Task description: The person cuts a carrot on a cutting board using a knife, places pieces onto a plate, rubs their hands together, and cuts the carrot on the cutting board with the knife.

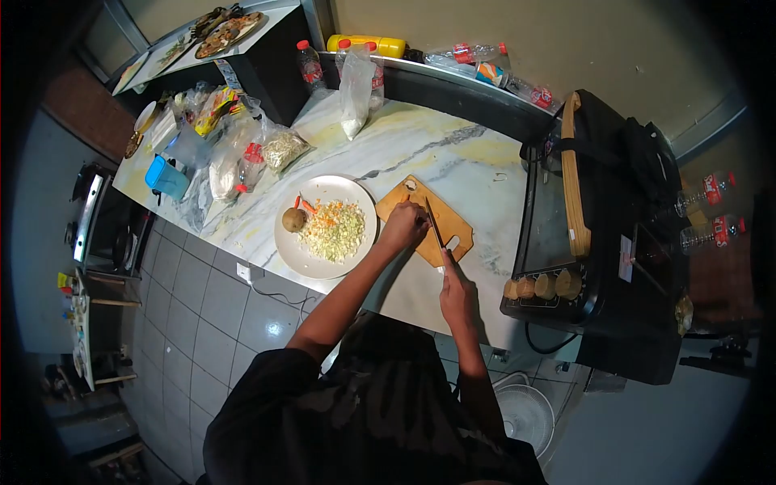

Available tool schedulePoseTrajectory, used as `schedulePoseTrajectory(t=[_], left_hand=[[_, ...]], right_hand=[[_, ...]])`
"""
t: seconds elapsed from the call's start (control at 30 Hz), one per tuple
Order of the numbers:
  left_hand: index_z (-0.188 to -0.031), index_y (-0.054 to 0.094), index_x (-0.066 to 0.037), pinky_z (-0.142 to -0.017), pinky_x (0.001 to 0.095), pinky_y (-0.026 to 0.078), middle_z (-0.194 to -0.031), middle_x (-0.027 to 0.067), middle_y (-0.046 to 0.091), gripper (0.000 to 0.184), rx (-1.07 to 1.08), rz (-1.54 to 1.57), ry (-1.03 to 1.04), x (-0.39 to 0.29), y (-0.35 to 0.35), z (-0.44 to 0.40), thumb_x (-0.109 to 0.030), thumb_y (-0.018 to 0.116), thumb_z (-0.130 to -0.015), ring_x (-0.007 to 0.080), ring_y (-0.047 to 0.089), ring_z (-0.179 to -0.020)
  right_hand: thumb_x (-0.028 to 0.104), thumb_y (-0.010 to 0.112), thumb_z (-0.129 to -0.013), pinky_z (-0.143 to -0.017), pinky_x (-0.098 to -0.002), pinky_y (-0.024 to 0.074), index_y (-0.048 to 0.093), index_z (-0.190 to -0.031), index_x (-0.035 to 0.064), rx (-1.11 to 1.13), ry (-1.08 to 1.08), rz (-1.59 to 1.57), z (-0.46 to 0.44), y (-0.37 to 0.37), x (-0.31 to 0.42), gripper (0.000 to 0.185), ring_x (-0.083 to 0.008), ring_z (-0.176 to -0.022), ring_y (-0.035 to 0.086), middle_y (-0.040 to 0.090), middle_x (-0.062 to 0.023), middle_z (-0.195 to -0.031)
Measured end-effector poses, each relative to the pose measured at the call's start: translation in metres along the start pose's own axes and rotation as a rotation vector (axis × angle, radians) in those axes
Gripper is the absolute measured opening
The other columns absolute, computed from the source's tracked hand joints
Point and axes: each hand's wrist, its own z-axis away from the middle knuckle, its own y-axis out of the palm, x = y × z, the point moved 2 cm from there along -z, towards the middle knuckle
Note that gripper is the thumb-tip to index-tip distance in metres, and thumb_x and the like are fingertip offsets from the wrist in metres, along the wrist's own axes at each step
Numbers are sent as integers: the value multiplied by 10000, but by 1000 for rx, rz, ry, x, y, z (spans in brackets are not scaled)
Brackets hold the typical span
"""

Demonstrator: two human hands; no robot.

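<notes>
My right hand point(457, 294) is wrapped round the handle of a knife point(436, 225), whose blade points away from me over a wooden cutting board point(458, 225). Beside the blade, my left hand point(406, 227) rests on the board with its fingers curled together; whatever they pinch is hidden. Left of the board stands a cream plate point(288, 246). It bears a heap of chopped pale-green and orange vegetables point(335, 234), a brown round potato-like item point(293, 219) and red chillies point(306, 206).
A black toaster oven point(546, 218) stands close on the right. Plastic bags point(284, 151), a blue-lidded container point(166, 178) and a white bag point(354, 97) sit at the back and left. Bottles point(477, 53) line the rear ledge. A cable point(279, 297) hangs below the marble counter's point(493, 174) front edge.
</notes>
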Motion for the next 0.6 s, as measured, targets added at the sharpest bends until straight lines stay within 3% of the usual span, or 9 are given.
schedulePoseTrajectory(t=[0.13, 0.2, 0.23, 0.3, 0.4, 0.43, 0.5, 0.53, 0.6], left_hand=[[-851, 746, -35, -741, 422, 541, -811, 139, 700, 94, -28, 24, 55, 5, 4, -2, -63, 768, -764, 326, 675, -786], [-857, 748, -36, -722, 417, 539, -809, 147, 699, 98, -6, -7, 13, 3, 4, -2, -60, 767, -764, 332, 676, -772], [-863, 750, -37, -703, 412, 538, -807, 155, 698, 102, 18, -37, -21, 2, 4, -3, -58, 766, -764, 337, 677, -758], [-854, 747, -33, -693, 407, 536, -807, 157, 699, 91, -19, -14, -26, -1, 5, -2, -53, 755, -765, 340, 678, -745], [-837, 744, -28, -685, 401, 538, -810, 161, 700, 77, -47, 37, -59, 2, 5, -3, -40, 735, -762, 344, 680, -736], [-829, 743, -27, -688, 400, 541, -813, 164, 700, 74, -29, 72, -80, 5, 7, -3, -34, 725, -757, 345, 681, -741], [-837, 747, -29, -691, 400, 545, -825, 167, 701, 91, -40, 74, -72, 5, 6, -1, -31, 723, -750, 344, 684, -749], [-845, 751, -31, -694, 400, 549, -837, 169, 703, 107, -59, 76, -55, 3, 6, -1, -28, 721, -742, 343, 687, -756], [-856, 756, -37, -698, 401, 552, -847, 170, 705, 124, -62, 62, -53, 0, 5, 1, -26, 720, -738, 341, 688, -762]], right_hand=[[4, 454, -1003, -783, -435, 536, 450, -1511, 190, -211, -239, -168, -11, 28, -30, 541, -424, -1019, 662, 603, -188, -1339], [17, 438, -1013, -681, -381, 502, 434, -1530, 206, -424, -510, -255, -19, 36, -35, 551, -267, -769, 685, 716, -149, -1099], [17, 438, -1013, -681, -381, 502, 434, -1530, 206, -424, -507, -253, -18, 33, -37, 551, -267, -769, 685, 716, -149, -1099], [52, 412, -1030, -635, -301, 439, 405, -1553, 220, -106, -218, -373, -14, 33, -49, 550, -112, -659, 496, 551, -51, -839], [98, 393, -1044, -617, -258, 387, 395, -1561, 232, -51, -165, -440, -15, 31, -50, 534, -110, -652, 353, 351, -20, -787], [98, 393, -1044, -617, -258, 387, 395, -1561, 232, -44, -159, -441, -15, 28, -50, 534, -110, -652, 353, 351, -20, -787], [177, 361, -1088, -727, -295, 469, 380, -1558, 193, 103, -37, -433, -13, 16, -42, 471, -178, -729, 515, 568, -76, -1447], [180, 373, -1086, -629, -294, 435, 383, -1558, 225, 33, -106, -432, -14, 19, -43, 474, -141, -637, 352, 617, -80, -1353], [178, 374, -1085, -637, -294, 439, 386, -1555, 227, 59, -58, -422, -16, 21, -47, 473, -146, -641, 370, 628, -86, -1315]])
